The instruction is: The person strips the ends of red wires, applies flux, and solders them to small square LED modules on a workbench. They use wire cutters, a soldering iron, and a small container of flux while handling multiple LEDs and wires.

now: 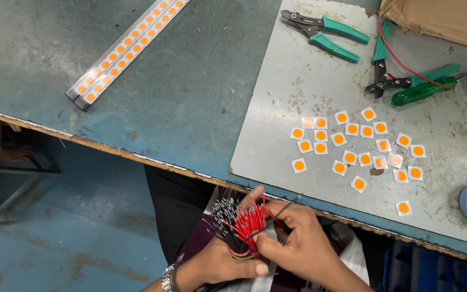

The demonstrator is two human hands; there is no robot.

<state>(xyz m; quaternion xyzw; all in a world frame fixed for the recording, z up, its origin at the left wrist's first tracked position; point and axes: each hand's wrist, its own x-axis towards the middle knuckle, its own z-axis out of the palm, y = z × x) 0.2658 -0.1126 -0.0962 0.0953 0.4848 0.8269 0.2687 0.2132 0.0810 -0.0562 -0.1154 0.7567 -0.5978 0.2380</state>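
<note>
Two hands on one wire bundle [239, 227], below the near table edge [190, 174], over the person's lap.

- Bundle: many thin short leads, red ones in the middle, black ones with bare silvery tips toward the left, banded near the base. Judgement: very light, each lead springy but easily bent; insulation likely slick, so single leads can slide out if pinched loosely. Stripped tips look the delicate part. Best hold: around the banded waist for the whole bunch; for one lead, pinch on the insulation just under the tip.
- left hand [220, 265]: comes up from below, wristwatch [168, 278] on the wrist, fingers wrapped snug round the bundle's lower part, thumb across the front. Closed grip on the bundle.
- right hand [298, 243]: comes in from the right, palm down, thumb and forefinger pinched narrow on a single black lead [274, 216] that runs out to the upper right.

On the grey metal sheet [309, 92] above: scattered small white squares with orange centres [352, 146], well apart from both hands. Green-handled cutters [325, 30] at the far edge.
</note>
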